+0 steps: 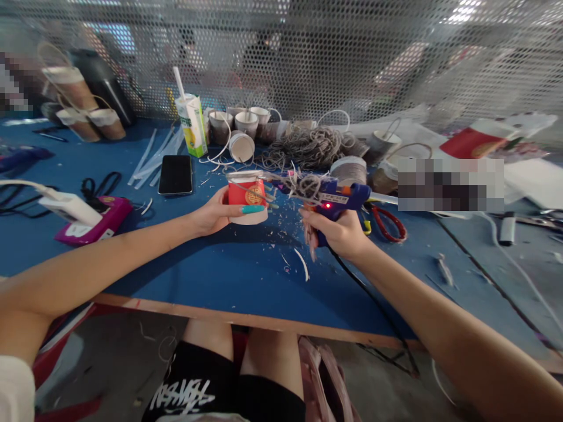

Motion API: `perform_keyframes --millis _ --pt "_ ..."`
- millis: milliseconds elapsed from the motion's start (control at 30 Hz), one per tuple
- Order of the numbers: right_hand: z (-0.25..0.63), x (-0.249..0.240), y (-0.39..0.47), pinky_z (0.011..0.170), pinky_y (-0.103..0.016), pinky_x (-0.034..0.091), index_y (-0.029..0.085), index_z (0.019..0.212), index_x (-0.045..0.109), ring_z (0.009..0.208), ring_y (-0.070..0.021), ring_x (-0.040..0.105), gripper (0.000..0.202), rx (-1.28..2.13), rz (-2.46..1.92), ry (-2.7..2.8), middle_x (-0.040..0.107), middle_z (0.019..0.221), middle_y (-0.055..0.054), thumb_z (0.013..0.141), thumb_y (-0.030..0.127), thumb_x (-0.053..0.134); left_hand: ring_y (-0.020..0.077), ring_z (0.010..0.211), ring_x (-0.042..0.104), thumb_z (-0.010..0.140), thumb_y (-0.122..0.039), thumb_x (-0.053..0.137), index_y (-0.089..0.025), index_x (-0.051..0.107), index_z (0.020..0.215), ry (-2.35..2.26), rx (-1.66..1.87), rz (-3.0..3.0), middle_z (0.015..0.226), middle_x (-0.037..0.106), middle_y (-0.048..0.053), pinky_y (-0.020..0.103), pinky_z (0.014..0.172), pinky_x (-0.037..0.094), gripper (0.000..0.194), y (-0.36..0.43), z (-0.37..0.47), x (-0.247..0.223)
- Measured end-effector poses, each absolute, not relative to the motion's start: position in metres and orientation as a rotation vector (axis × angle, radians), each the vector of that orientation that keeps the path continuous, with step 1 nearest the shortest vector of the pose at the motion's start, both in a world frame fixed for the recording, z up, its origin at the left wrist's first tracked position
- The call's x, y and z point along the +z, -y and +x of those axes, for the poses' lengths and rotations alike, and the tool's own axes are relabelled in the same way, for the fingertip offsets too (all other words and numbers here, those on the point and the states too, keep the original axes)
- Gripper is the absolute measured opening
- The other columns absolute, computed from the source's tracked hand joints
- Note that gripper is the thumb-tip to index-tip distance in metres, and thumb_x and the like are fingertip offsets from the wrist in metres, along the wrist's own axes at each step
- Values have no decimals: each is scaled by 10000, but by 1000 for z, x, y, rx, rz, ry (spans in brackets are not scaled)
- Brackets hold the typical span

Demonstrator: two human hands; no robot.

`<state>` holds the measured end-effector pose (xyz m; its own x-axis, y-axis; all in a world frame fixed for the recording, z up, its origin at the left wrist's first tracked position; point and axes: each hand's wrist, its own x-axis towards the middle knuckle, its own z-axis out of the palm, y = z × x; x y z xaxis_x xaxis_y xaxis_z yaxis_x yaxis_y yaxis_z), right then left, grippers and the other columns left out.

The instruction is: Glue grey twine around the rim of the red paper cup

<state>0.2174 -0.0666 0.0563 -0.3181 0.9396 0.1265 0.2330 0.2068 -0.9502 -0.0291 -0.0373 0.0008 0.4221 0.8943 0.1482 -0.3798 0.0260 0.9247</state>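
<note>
A red and white paper cup [246, 196] is held above the blue table by my left hand [220, 210], whose thumb lies across its front. My right hand [336, 231] grips a blue glue gun [335, 202] with a lit red light and a glue stick in its back end. Grey strands cling to the gun's front, which points left at the cup's rim. Whether the nozzle touches the cup is hard to tell. A black cable [369, 293] runs from the gun over the table's front edge.
Behind the hands stand a drink carton [192, 126], several small cups and a heap of grey cord [312, 146]. A phone [176, 174] and a purple power strip [105, 220] lie at left. Red-handled scissors [389, 224] rest at right. Perforated metal [303, 64] borders the back.
</note>
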Motion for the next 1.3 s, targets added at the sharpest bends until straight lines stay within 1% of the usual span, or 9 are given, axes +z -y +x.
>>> perform_keyframes --millis 233,367,467,567,700,867,967,1133,1300 --pt "218 55 65 390 -302 481 237 521 509 328 -138 504 298 1141 -1127 1719 503 357 18 751 336 672 335 1140 708 570 -269 929 -155 665 1149 -592 1075 1169 1127 767 109 526 1071 516 646 39 -27 5" --pt "218 54 66 381 -297 464 233 523 507 327 -138 505 296 1158 -1140 1699 501 364 22 746 332 675 309 1097 724 559 -249 930 -155 677 1134 -594 1087 1139 1108 775 96 501 1048 535 636 39 -26 6" --pt "218 55 66 377 -295 455 231 492 509 320 -137 502 299 1163 -1128 1691 497 355 18 733 323 660 319 1118 715 564 -239 923 -164 677 1151 -565 1080 1136 1139 769 101 516 1058 521 641 38 -27 4" --pt "218 56 67 381 -304 462 231 469 510 324 -143 505 303 1169 -1132 1689 501 355 9 723 314 653 333 1139 705 573 -253 921 -179 677 1152 -540 1073 1139 1123 770 94 536 1074 500 632 38 -28 2" --pt "219 56 67 360 -300 452 233 506 516 332 -144 501 273 1171 -1160 1663 508 375 12 712 320 674 326 1123 714 582 -285 927 -189 670 1160 -568 1074 1132 1100 770 89 532 1083 493 640 37 -30 -1" --pt "219 55 67 320 -281 421 236 525 510 320 -137 494 281 1163 -1166 1673 502 369 19 724 338 681 308 1079 726 536 -354 953 -212 660 1153 -546 1090 1157 1094 765 75 495 1032 532 698 37 -28 -1" --pt "219 55 66 334 -285 430 232 537 514 319 -139 502 271 1167 -1161 1661 512 380 21 715 333 692 287 1040 738 532 -331 954 -207 667 1138 -562 1090 1139 1066 770 70 456 1000 558 682 38 -27 1" --pt "220 54 65 385 -297 467 228 505 507 326 -136 510 305 1131 -1160 1687 506 380 14 730 332 685 286 1023 741 539 -276 943 -202 680 1101 -554 1085 1129 1029 779 53 470 1003 556 625 39 -26 3" --pt "220 55 64 372 -288 451 234 501 504 311 -133 499 302 1139 -1140 1692 494 354 28 730 331 674 289 1036 739 549 -261 930 -203 675 1114 -542 1090 1125 1036 778 52 471 1011 552 623 38 -26 2"
